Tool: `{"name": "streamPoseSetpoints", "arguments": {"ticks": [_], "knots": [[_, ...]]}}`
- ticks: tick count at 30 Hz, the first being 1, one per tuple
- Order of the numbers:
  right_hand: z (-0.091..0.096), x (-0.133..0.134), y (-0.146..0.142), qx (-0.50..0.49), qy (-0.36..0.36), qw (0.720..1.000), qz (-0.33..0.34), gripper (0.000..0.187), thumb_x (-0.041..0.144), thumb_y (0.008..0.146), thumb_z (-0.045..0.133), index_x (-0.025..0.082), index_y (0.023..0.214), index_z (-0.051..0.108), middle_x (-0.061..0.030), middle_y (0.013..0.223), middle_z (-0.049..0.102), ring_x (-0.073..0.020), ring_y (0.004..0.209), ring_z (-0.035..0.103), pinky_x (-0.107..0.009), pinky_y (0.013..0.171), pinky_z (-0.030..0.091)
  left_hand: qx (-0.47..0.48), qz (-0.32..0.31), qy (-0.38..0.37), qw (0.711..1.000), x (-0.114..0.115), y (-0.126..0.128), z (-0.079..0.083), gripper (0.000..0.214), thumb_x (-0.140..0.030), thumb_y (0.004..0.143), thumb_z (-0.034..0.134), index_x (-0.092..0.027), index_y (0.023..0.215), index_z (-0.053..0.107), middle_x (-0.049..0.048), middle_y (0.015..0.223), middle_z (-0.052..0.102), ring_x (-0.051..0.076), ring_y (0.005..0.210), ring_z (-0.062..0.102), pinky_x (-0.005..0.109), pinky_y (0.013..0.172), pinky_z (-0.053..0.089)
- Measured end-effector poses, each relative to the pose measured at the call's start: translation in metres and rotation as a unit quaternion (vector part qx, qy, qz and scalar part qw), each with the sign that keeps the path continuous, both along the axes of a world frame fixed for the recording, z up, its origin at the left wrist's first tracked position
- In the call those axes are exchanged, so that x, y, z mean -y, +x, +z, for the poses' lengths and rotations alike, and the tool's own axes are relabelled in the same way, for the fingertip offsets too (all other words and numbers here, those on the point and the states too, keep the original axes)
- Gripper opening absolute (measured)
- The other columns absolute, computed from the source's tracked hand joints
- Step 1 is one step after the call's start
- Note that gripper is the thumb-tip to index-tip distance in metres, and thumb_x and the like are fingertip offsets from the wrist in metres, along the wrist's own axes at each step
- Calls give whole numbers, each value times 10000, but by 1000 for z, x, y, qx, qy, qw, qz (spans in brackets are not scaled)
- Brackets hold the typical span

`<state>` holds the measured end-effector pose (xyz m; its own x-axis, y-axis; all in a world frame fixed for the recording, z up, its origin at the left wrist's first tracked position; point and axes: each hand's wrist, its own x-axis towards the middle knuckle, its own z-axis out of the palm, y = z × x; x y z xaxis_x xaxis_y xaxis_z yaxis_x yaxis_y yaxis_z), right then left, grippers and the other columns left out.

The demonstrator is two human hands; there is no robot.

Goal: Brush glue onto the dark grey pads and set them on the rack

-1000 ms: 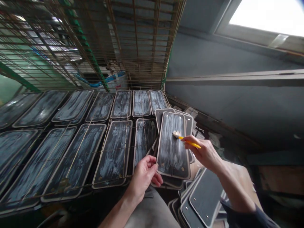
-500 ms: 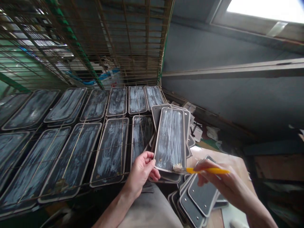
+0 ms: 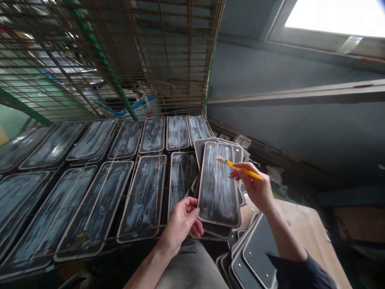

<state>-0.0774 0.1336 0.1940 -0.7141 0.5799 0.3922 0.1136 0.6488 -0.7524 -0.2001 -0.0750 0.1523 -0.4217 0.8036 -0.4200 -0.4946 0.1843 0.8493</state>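
Dark rectangular panel (image 3: pixel 218 192), white-streaked: left edge pinched by my left hand (image 3: pixel 184 218). Yellow-handled, pale-bristled brush (image 3: pixel 229 163): pinched in my right hand (image 3: pixel 255 184), shifted from bottom edge to upper half.

Left hand (image 3: pixel 182 220), lower centre, pinches; right hand (image 3: pixel 255 186), right of centre, curls pen-style, its forearm (image 3: pixel 284 233) slanting lower right.

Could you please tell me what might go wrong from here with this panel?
The top panel lies on an unevenly piled stack of panels, so it might slide if pressed. The left hand has its fingertips at the panel's edge, so a stray stroke of the brush in the right hand could smear them.
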Motion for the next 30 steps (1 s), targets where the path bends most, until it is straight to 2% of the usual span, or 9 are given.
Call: {"name": "streamPoseSetpoints", "arguments": {"ticks": [5,7,10,13,15,19,23,27,30], "knots": [[-5,-6,-21,47,33,998,34,260,384,1008,388,206,1084,561,-22,792,654,-166,684,646,-280,641,507,-14,-6,0,1000,1,1,-1,272,-376,800,610,-158,923,504,-43,627,551,92,408,553,179,365,421],[4,3,-16,85,27,994,70,254,375,1013,383,198,1039,563,-4,720,637,-148,619,625,-261,610,479,-10,-5,2,1000,1,0,-2,259,-366,812,598,-155,928,501,-41,643,553,88,404,551,176,363,417],[25,20,0,145,-30,977,152,255,370,1017,387,187,1018,564,12,669,614,-132,570,603,-245,590,461,-3,-9,8,1000,0,0,-3,263,-374,828,578,-151,936,492,-32,655,563,86,389,545,172,352,403],[35,22,4,156,-74,966,193,299,386,1019,391,176,972,598,10,651,609,-121,538,584,-232,563,462,-1,-13,10,1000,0,0,-4,290,-398,823,583,-151,945,491,-32,632,561,89,379,540,169,348,396],[33,10,-6,123,-71,975,171,349,410,1016,395,168,905,621,-3,660,614,-120,535,585,-229,541,464,0,-11,9,1000,0,1,-3,306,-410,812,598,-156,947,494,-32,645,561,86,379,539,168,347,394],[13,-28,-46,29,-45,994,91,433,473,1001,398,161,806,625,-29,716,626,-133,551,605,-233,502,467,-6,-10,10,1000,0,2,-4,321,-425,804,611,-161,944,496,-37,657,552,83,381,543,165,342,390],[-5,-55,-76,-14,-3,998,56,379,492,994,391,182,953,605,-19,748,640,-151,606,633,-237,539,479,-5,-11,8,1000,-1,2,-8,339,-434,799,615,-158,943,483,-32,646,559,92,388,552,168,342,405],[-15,-70,-79,14,48,998,44,308,449,998,389,211,1051,576,-2,733,648,-170,660,653,-274,673,502,9,13,13,1000,-2,5,-9,331,-410,807,610,-151,964,479,-26,651,569,98,414,565,172,361,428],[-15,-74,-67,29,88,996,-1,280,421,995,405,215,1048,586,-2,729,652,-173,645,653,-274,663,498,20,32,17,999,-2,7,-6,328,-400,803,618,-146,961,483,-23,665,567,99,441,577,178,389,447]]}}
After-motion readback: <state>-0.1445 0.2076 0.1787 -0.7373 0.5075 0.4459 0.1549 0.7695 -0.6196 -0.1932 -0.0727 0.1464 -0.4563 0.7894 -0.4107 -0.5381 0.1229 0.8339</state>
